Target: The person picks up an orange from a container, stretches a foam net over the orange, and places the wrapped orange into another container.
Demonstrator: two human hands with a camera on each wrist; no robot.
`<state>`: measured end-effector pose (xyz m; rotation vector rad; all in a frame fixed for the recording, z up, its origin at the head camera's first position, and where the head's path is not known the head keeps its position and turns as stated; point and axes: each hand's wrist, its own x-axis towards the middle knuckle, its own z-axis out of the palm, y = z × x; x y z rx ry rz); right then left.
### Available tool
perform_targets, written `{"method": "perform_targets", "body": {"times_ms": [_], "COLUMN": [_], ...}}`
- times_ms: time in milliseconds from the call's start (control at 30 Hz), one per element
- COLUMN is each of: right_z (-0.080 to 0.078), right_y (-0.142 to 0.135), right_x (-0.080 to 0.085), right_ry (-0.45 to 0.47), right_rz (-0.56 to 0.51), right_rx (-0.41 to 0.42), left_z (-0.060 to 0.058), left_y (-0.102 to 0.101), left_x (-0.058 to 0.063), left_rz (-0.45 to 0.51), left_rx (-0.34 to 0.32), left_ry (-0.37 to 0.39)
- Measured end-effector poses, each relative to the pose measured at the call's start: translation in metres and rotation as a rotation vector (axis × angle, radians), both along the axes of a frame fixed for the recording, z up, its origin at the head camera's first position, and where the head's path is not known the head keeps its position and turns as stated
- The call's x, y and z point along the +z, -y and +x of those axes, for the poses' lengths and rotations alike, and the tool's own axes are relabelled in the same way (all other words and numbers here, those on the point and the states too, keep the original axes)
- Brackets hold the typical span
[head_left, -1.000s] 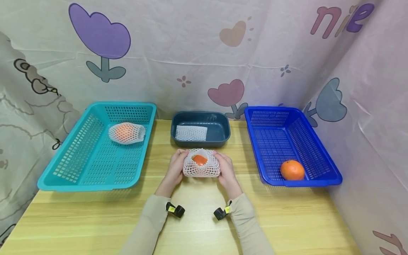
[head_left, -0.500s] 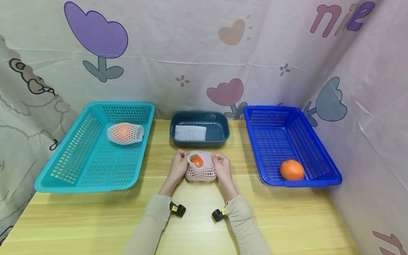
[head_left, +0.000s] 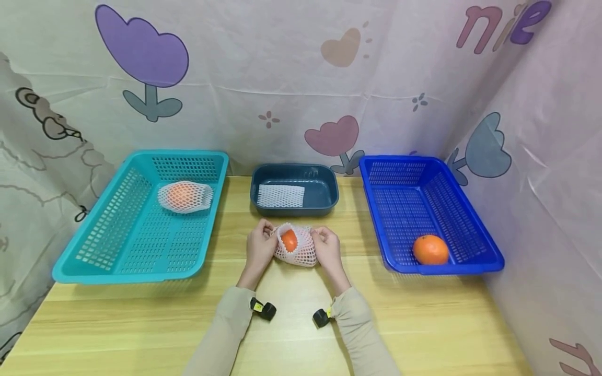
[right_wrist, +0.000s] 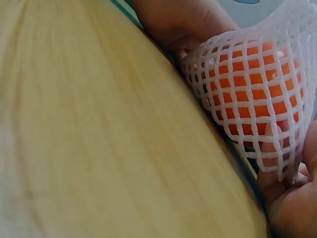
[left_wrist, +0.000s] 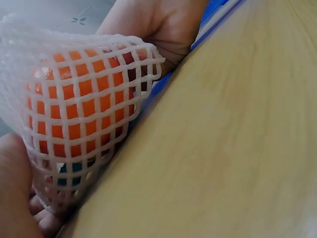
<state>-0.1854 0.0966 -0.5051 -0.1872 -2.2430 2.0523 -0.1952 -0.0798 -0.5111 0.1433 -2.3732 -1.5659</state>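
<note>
A white foam fruit net [head_left: 308, 249] is stretched around a shiny orange-red fruit [head_left: 289, 240], part of which shows through the net's gaping mouth. My left hand [head_left: 261, 246] pinches one side of the net, near that mouth. On the other side, my right hand [head_left: 328, 249] grips the net between thumb and fingers. In the left wrist view the mesh [left_wrist: 79, 94] lies over the fruit, close above the table. The right wrist view shows my right fingers [right_wrist: 271, 148] partly behind the mesh at its lower end.
A turquoise basket [head_left: 174, 250] at left holds a netted orange fruit [head_left: 183, 196]. At the back, a dark blue-green tub [head_left: 320, 194] contains a flat white foam net [head_left: 281, 196]. The blue basket [head_left: 400, 209] at right holds a bare orange [head_left: 430, 250]. A patterned curtain [head_left: 263, 62] hangs behind.
The netted fruit has turned so the net's mouth now faces left, and has come slightly nearer me. My hands have shifted their holds on the net. The baskets' contents stay the same.
</note>
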Motion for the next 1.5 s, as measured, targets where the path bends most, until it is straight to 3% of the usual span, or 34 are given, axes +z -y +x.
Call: {"method": "perform_targets", "body": {"times_ms": [100, 200, 267, 367, 467, 533, 600, 700, 800, 933, 1067, 1233, 1500], "right_z": [0.0, -0.001, -0.001, -0.001, 0.0, 0.0, 0.0, 0.0, 0.0, 0.0, 0.0, 0.0, 0.003], "right_y": [0.0, 0.0, 0.0, 0.0, 0.001, 0.001, 0.002, 0.002, 0.002, 0.001, -0.001, -0.002, -0.006], "right_x": [0.001, 0.001, 0.001, 0.001, 0.0, -0.001, -0.002, -0.004, -0.006, -0.007, -0.007, -0.004, 0.001], "right_ry": [0.025, 0.032, 0.037, 0.039, 0.032, 0.017, 0.001, -0.034, -0.08, -0.16, -0.193, -0.176, -0.094], "right_rz": [-0.011, -0.033, -0.044, -0.058, -0.061, -0.055, -0.037, 0.024, 0.126, 0.268, 0.318, 0.364, 0.671], "right_rx": [-0.004, 0.001, 0.008, 0.012, -0.002, -0.013, -0.021, -0.029, -0.043, -0.073, -0.079, -0.067, -0.044], "left_z": [0.0, 0.001, 0.003, 0.008, 0.013, 0.016, 0.018, 0.02, 0.02, 0.02, 0.02, 0.019, 0.017], "left_y": [0.001, 0.002, 0.003, 0.004, 0.003, 0.001, -0.001, -0.004, -0.006, -0.006, -0.006, -0.006, -0.004], "left_x": [-0.002, -0.003, -0.003, -0.002, -0.003, -0.003, -0.004, -0.004, -0.005, -0.004, -0.004, -0.003, -0.006], "left_rz": [0.007, 0.116, 0.231, 0.359, 0.404, 0.353, 0.266, 0.11, 0.042, 0.019, 0.025, 0.042, 0.102], "left_rx": [-0.015, -0.089, -0.196, -0.426, -0.654, -0.709, -0.704, -0.636, -0.592, -0.572, -0.575, -0.577, -0.62], "left_ry": [-0.082, -0.198, -0.286, -0.357, -0.323, -0.259, -0.203, -0.158, -0.143, -0.124, -0.098, -0.049, -0.054]}}
